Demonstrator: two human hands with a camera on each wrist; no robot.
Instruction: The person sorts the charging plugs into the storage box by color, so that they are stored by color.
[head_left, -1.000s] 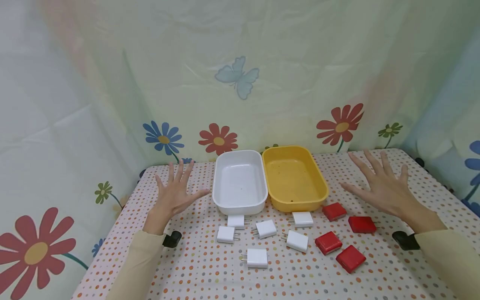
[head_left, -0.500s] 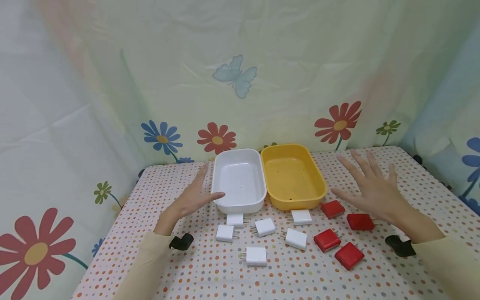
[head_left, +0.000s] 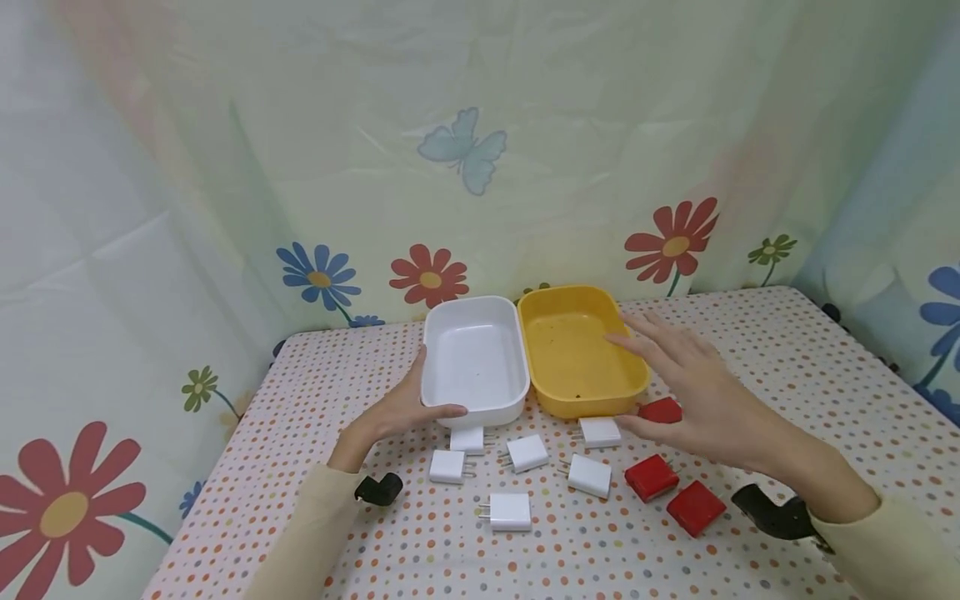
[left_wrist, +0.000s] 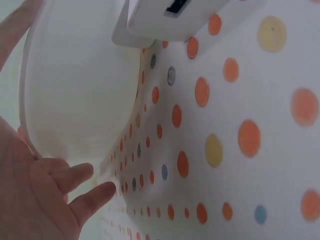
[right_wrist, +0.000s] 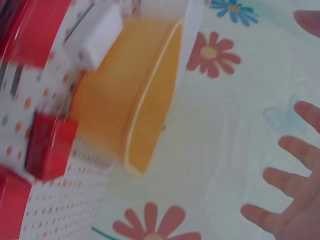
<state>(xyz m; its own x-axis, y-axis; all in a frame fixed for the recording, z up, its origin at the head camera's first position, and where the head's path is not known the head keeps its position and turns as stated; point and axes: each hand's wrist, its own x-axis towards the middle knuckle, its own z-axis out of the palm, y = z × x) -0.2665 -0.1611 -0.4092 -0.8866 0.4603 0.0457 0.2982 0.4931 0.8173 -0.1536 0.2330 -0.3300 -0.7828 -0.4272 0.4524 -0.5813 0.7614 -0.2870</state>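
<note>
My left hand is at the near left corner of the white tray, its thumb along the near rim and its fingers by the left side. In the left wrist view, the fingers of that hand lie beside the wall of the white tray. With fingers spread, my right hand hovers over the right edge of the yellow tray, holding nothing. The right wrist view has the right hand apart from the yellow tray. Both trays stand side by side, touching.
Several white plug adapters lie in front of the trays. Several red adapters lie to their right, one partly behind my right hand. A flowered curtain hangs behind the dotted tablecloth.
My left hand has moved right to the white tray's side and corner. My right hand has moved left to the yellow tray's right edge. The trays stay in place.
</note>
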